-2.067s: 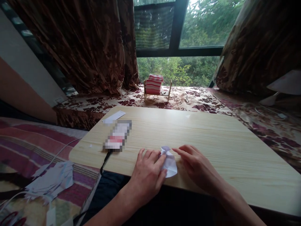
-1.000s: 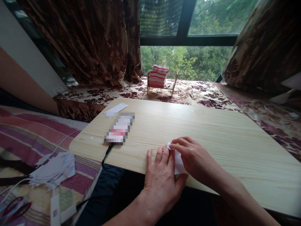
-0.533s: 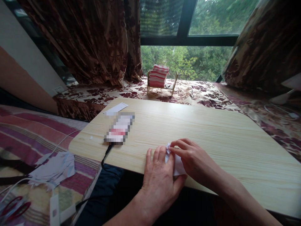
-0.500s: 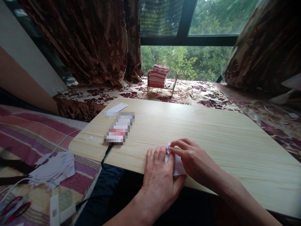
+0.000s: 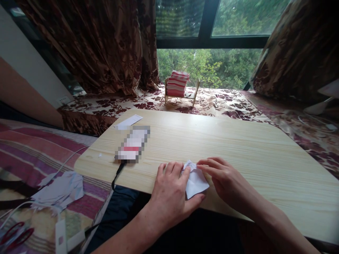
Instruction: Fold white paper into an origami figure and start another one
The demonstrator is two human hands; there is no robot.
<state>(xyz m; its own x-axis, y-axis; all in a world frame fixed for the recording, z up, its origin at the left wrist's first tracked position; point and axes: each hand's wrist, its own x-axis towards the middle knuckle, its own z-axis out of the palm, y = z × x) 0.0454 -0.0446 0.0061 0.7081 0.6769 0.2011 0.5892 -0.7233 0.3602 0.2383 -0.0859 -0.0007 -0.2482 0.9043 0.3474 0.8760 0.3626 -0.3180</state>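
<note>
A small white piece of paper [image 5: 197, 183] lies at the near edge of the wooden table, its top folded down into a narrow flap with printed marks. My left hand [image 5: 172, 185] lies flat over the paper's left side, index fingertip on the flap and thumb stretched along the bottom edge; its fingers are spread. From the right, my right hand [image 5: 221, 176] closes its fingertips on the right end of the flap. Its thumb is mostly hidden beneath the fingers.
A blurred-out phone [image 5: 134, 144] with a black cable and a white paper strip [image 5: 129, 121] lie on the table [image 5: 238, 141]. Paper scraps [image 5: 62, 190], red-handled scissors [image 5: 16, 234] and a white power strip [image 5: 61, 236] lie at left. A rack of striped cloths [image 5: 177, 84] stands by the window.
My left hand has shifted left, uncovering more of the paper. My right hand has moved slightly right along the flap, and the flap now shows more plainly.
</note>
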